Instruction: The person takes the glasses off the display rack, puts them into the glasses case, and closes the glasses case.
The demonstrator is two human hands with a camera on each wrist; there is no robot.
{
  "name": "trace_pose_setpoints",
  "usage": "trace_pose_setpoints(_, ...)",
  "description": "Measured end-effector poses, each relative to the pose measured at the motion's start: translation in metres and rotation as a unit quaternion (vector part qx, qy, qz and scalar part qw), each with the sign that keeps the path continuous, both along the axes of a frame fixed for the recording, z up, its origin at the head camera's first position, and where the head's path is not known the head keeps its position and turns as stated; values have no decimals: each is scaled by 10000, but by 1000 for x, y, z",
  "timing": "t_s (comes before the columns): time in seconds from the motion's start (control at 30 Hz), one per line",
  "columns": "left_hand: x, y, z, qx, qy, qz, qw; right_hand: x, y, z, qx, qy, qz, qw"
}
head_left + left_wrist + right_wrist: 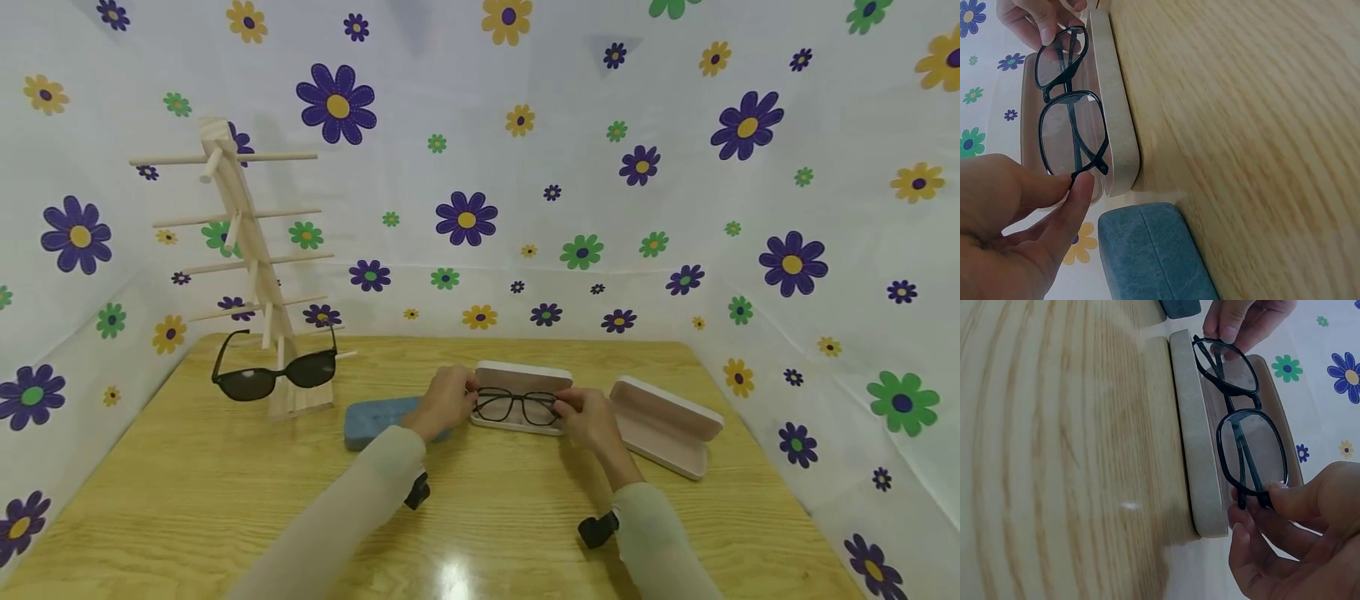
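A pair of black-framed eyeglasses point(516, 398) with folded temples is at the middle open glasses case point(523, 367), which is pale outside and pinkish inside. My left hand point(447, 400) pinches the glasses' left end between thumb and finger, as the left wrist view shows at the frame corner point(1079, 172). At the opposite end my right hand point(592, 421) pinches the other corner, thumb on the rim point(1254, 487). The glasses look tilted over the case; whether they touch its lining I cannot tell.
Beside my left hand lies a closed blue glasses case point(375, 421). Another open pinkish case point(667, 429) sits to the right. A wooden display rack point(251, 242) with pegs stands at the left, holding black sunglasses point(251, 384) low down. Flowered cloth point(405, 183) walls the table's back and sides.
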State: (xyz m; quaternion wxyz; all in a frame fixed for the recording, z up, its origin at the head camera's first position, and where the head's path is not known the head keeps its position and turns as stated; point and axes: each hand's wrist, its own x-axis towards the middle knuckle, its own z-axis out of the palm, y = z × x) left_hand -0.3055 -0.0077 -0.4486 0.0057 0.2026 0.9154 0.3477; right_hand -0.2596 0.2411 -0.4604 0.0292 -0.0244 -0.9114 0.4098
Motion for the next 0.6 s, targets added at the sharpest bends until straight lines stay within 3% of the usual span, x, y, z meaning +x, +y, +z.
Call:
trace_pose_setpoints(0.27,-2,5,-7,-241,189,-84,9995,-2,0,-4,161,44,52,9998)
trace_pose_setpoints(0.47,-3,5,-14,-305,534,-61,9981,-5,-1,-5,191,82,-17,9998)
trace_pose_setpoints(0.6,-3,6,-14,-272,452,-97,9986,-7,-3,-4,449,112,-32,9989)
